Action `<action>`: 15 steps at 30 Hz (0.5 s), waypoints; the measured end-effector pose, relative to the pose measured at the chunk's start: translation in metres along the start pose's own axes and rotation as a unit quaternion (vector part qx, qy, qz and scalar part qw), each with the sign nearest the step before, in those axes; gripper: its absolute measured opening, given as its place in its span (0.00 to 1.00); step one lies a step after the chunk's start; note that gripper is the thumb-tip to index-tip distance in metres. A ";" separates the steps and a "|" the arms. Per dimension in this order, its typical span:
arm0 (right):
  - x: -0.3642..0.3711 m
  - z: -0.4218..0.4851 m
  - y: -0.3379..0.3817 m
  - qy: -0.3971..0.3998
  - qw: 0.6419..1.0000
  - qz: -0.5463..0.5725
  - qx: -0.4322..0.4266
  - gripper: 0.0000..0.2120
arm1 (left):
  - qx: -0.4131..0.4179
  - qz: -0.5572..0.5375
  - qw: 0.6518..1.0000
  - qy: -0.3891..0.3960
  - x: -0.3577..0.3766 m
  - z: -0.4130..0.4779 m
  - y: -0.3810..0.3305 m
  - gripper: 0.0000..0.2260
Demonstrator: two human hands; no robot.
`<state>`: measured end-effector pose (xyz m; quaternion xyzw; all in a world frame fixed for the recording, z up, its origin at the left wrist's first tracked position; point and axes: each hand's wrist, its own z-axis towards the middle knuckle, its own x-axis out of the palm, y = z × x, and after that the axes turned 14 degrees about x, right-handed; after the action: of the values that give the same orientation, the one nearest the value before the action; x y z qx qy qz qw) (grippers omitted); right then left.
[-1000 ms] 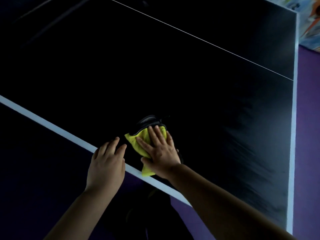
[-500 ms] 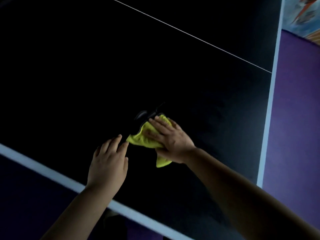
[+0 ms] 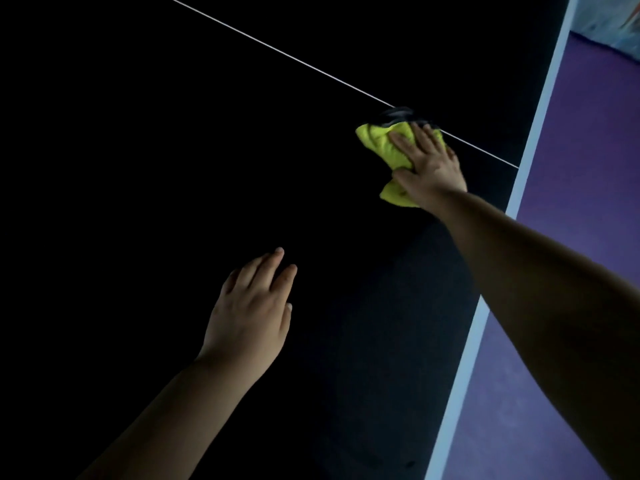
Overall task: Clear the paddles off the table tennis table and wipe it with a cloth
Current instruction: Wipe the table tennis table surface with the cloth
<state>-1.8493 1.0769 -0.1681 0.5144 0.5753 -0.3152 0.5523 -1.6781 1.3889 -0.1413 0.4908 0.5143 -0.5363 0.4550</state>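
Fingers straight, the right hand [image 3: 427,164] presses the crumpled yellow microfibre cloth [image 3: 379,142] onto the dark table tennis table [image 3: 173,133], having swept it from the near edge to the thin white line [image 3: 277,51] by the right edge; wiping advances. The left hand [image 3: 251,317] lies flat, fingers together.

I saw a bright yellow cloth [image 3: 382,145], dark grey at its far edge, on a near-black table [image 3: 173,168] with a thin white line [image 3: 277,51] and a pale bluish-white border stripe [image 3: 479,337]. The floor [image 3: 575,174] was purple; a patch [image 3: 609,24] beyond it showed pale blue and orange.
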 end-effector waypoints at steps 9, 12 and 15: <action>-0.001 -0.054 -0.032 0.009 0.998 0.019 0.064 0.37 | -0.022 0.016 1.000 -0.005 -0.012 -0.015 -0.013 0.24; 0.008 -0.102 -0.023 0.014 0.999 0.004 0.050 0.38 | -0.041 0.001 0.999 -0.008 -0.016 -0.038 -0.013 0.23; 0.019 -0.153 -0.001 0.027 0.999 -0.021 0.025 0.39 | -0.056 -0.011 0.998 -0.007 -0.017 -0.070 -0.017 0.23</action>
<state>-1.8956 1.2236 -0.1572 0.5244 0.5927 -0.3266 0.5168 -1.6893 1.4593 -0.1220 0.4546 0.5456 -0.5156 0.4794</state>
